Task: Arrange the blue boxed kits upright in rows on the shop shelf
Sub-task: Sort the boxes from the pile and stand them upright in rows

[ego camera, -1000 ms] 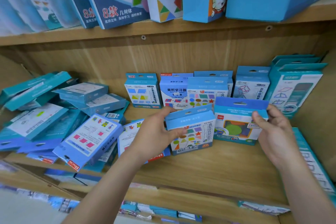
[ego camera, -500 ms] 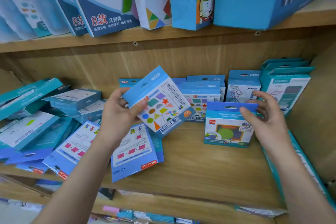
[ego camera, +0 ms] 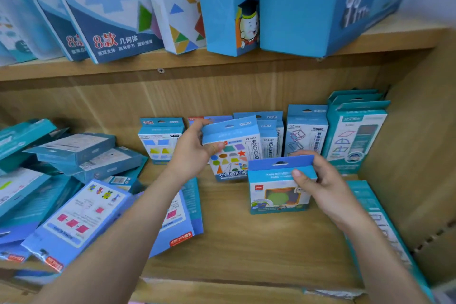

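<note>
1. Fingers (ego camera: pixel 200 125) of the left hand (ego camera: pixel 190 155) curl over the top edge of the shapes kit (ego camera: pixel 233 155), with the thumb pressed on its front. The right hand (ego camera: pixel 325 187) pinches the hanging flap of the window kit (ego camera: pixel 276 195), thumb in front and fingers behind.
2. Below both hands, at 6 o'clock, the wooden shelf (ego camera: pixel 246 249) shows bare board. It looks smooth, so a light box probably slides when nudged.
3. At 9 o'clock the heap of flat kits (ego camera: pixel 74 173) lies overlapping and face up, none of them stood up yet.
4. From 12 to 2 o'clock the back row (ego camera: pixel 306 131) stands upright against the rear panel.
5. Tilted slightly, the shapes kit sits just in front of that row, at 11 o'clock of the window kit. Whether its base touches the board I cannot tell. It is thin card, so likely light, stiff across the face and easily crushed at the corners. The two side edges look like the safest hold.
6. Upright on the board, the window kit is at 4 o'clock of the shapes kit. Its clear window probably dents and the flap would bend under load, so the body sides suit a grip better.
</note>
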